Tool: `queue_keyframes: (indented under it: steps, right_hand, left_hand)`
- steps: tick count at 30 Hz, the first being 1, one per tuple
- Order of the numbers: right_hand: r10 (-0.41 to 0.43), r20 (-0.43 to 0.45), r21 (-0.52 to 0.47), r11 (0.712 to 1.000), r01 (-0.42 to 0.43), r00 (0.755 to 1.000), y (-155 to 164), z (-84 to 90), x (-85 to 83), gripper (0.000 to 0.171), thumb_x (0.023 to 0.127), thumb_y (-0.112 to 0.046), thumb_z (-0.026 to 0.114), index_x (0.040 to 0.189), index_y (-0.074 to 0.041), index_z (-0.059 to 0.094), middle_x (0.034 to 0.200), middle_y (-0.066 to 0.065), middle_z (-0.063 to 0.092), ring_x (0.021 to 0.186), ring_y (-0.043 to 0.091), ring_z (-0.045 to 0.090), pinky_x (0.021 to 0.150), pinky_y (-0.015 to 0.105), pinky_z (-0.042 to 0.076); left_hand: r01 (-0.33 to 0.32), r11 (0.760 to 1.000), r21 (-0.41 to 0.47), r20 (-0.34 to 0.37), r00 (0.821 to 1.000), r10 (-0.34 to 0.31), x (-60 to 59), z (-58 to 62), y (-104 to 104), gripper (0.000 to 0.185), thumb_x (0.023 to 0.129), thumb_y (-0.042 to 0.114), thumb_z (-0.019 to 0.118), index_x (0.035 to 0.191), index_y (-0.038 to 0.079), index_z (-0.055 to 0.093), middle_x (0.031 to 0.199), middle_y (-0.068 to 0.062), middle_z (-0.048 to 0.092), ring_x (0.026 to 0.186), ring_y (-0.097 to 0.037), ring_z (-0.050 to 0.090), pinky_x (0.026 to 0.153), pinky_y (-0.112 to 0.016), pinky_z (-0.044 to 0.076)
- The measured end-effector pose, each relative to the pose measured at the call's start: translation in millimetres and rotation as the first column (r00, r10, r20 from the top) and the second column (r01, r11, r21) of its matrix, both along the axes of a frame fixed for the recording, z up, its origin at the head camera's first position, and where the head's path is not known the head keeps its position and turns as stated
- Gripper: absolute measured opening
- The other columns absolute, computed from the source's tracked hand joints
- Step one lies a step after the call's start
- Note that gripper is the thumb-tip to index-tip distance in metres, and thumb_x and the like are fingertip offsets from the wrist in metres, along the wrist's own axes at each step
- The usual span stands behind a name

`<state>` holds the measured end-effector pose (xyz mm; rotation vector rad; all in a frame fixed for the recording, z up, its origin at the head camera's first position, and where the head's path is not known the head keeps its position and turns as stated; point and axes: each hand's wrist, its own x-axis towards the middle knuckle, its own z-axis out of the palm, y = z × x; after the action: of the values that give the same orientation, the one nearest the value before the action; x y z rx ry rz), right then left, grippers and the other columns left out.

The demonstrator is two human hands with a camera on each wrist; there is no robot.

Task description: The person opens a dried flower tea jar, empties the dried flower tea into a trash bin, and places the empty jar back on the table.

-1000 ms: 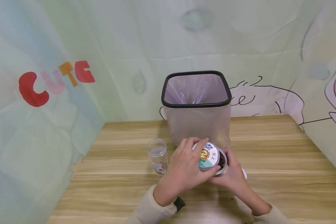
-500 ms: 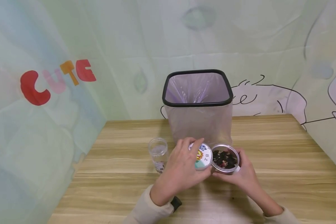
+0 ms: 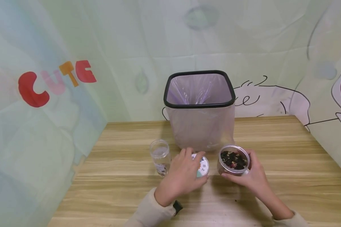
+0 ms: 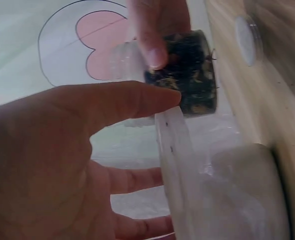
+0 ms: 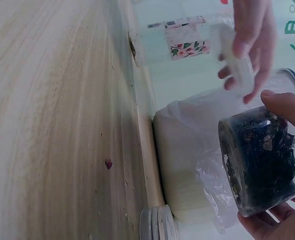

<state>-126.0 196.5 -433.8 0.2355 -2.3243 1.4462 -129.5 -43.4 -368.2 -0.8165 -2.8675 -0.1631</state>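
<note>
My left hand [image 3: 180, 176] grips a round lid [image 3: 203, 167] printed with cartoon figures, fingers along the far side and thumb along the near side. In the left wrist view the same lid [image 4: 175, 165] shows edge-on between thumb and fingers. My right hand [image 3: 254, 176] holds a clear jar [image 3: 222, 166], its mouth uncovered and tilted toward the head camera. Dark dried pieces with reddish and pale bits [image 3: 234, 160] lie inside it. Through its wall, the right wrist view shows the dark contents [image 5: 265, 155]. Lid and jar are apart, side by side.
Left of my left hand stands a second clear jar [image 3: 160, 154] with a printed label. A bin [image 3: 201, 126] with a black rim and plastic liner stands behind both hands. Another round lid [image 4: 245, 41] lies on the wooden table [image 3: 125, 189]. Small crumbs [image 5: 108, 163] are scattered there.
The lid has come off the jar's mouth. My left hand has moved it left and lower, while my right hand has carried the jar to the right, uncovering its contents.
</note>
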Motion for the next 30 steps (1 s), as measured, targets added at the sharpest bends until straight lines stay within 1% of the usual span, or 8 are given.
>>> queue_keyframes:
  steps: [4, 6, 12, 16, 18, 23, 28, 30]
  right_hand:
    - [0.001, 0.017, -0.006, 1.0, -0.001, 1.0, 2.2, -1.2, -0.7, 0.086, 0.05, -0.008, 0.1, 0.118, 0.003, 0.049, 0.113, 0.012, 0.063, 0.101, -0.002, 0.054, 0.088, 0.009, 0.04]
    - [0.002, 0.022, -0.004, 1.0, -0.002, 1.0, 3.0, -1.6, -0.9, 0.085, 0.05, -0.008, 0.1, 0.118, 0.003, 0.049, 0.113, 0.012, 0.062, 0.102, -0.003, 0.054, 0.089, 0.008, 0.04]
    - [-0.001, 0.042, 0.005, 1.0, 0.001, 0.999, 4.7, -0.5, -0.6, 0.084, 0.052, -0.01, 0.099, 0.117, 0.003, 0.047, 0.114, 0.012, 0.061, 0.103, -0.004, 0.052, 0.089, 0.007, 0.039]
    - [-0.001, 0.051, 0.002, 1.0, 0.001, 0.999, 5.4, 0.7, -0.3, 0.084, 0.053, -0.009, 0.099, 0.117, 0.003, 0.047, 0.115, 0.012, 0.061, 0.103, -0.004, 0.052, 0.089, 0.007, 0.038]
    - [0.001, 0.051, -0.002, 1.0, -0.001, 0.999, 5.7, 0.8, -0.6, 0.083, 0.053, -0.009, 0.099, 0.116, 0.002, 0.047, 0.114, 0.012, 0.061, 0.103, -0.004, 0.052, 0.089, 0.007, 0.039]
    - [0.008, 0.043, -0.006, 1.0, -0.007, 0.999, 6.1, 0.2, -1.0, 0.081, 0.053, -0.008, 0.099, 0.115, 0.003, 0.047, 0.113, 0.012, 0.061, 0.103, -0.003, 0.053, 0.089, 0.007, 0.039]
    - [0.01, 0.037, -0.005, 1.0, -0.01, 0.999, 6.8, -0.7, -1.7, 0.081, 0.053, -0.008, 0.099, 0.115, 0.003, 0.047, 0.112, 0.011, 0.061, 0.103, -0.003, 0.053, 0.09, 0.008, 0.038]
    - [0.012, 0.036, -0.006, 1.0, -0.012, 0.999, 7.0, -0.8, -2.0, 0.081, 0.053, -0.008, 0.099, 0.115, 0.003, 0.047, 0.112, 0.011, 0.061, 0.103, -0.003, 0.053, 0.09, 0.008, 0.038]
  left_hand:
    - [-0.016, 0.996, -0.087, 0.04, 0.999, 0.02, -3.4, -8.9, 0.5, 0.069, 0.087, 0.058, 0.066, 0.142, 0.018, 0.05, 0.116, -0.011, 0.052, 0.104, -0.024, 0.049, 0.086, -0.038, 0.048]
    - [-0.029, 0.991, -0.127, 0.064, 0.997, 0.037, -5.1, -13.3, 0.8, 0.067, 0.089, 0.057, 0.065, 0.142, 0.018, 0.05, 0.115, -0.011, 0.051, 0.103, -0.025, 0.048, 0.087, -0.038, 0.047]
    - [-0.066, 0.98, -0.19, 0.133, 0.987, 0.092, -11.9, -28.4, 1.9, 0.063, 0.086, 0.05, 0.069, 0.137, 0.016, 0.052, 0.108, -0.011, 0.051, 0.101, -0.026, 0.048, 0.083, -0.04, 0.047]
    - [-0.086, 0.968, -0.237, 0.166, 0.978, 0.128, -15.8, -38.3, 2.4, 0.064, 0.085, 0.05, 0.069, 0.137, 0.016, 0.051, 0.11, -0.012, 0.051, 0.104, -0.028, 0.049, 0.082, -0.04, 0.047]
    - [-0.093, 0.965, -0.244, 0.178, 0.974, 0.139, -17.1, -42.3, 2.6, 0.063, 0.085, 0.048, 0.069, 0.137, 0.016, 0.052, 0.11, -0.012, 0.052, 0.106, -0.028, 0.049, 0.083, -0.041, 0.048]
    - [-0.106, 0.97, -0.219, 0.213, 0.965, 0.154, -18.4, -48.3, 2.8, 0.06, 0.085, 0.042, 0.071, 0.135, 0.015, 0.053, 0.111, -0.014, 0.052, 0.107, -0.029, 0.05, 0.084, -0.042, 0.05]
    - [-0.117, 0.97, -0.212, 0.238, 0.957, 0.167, -19.9, -51.9, 3.2, 0.064, 0.085, 0.043, 0.074, 0.136, 0.012, 0.053, 0.116, -0.016, 0.052, 0.11, -0.031, 0.052, 0.084, -0.043, 0.052]
    - [-0.121, 0.97, -0.21, 0.233, 0.958, 0.169, -20.5, -53.6, 3.0, 0.064, 0.084, 0.044, 0.075, 0.135, 0.011, 0.054, 0.116, -0.017, 0.053, 0.11, -0.031, 0.052, 0.084, -0.043, 0.053]
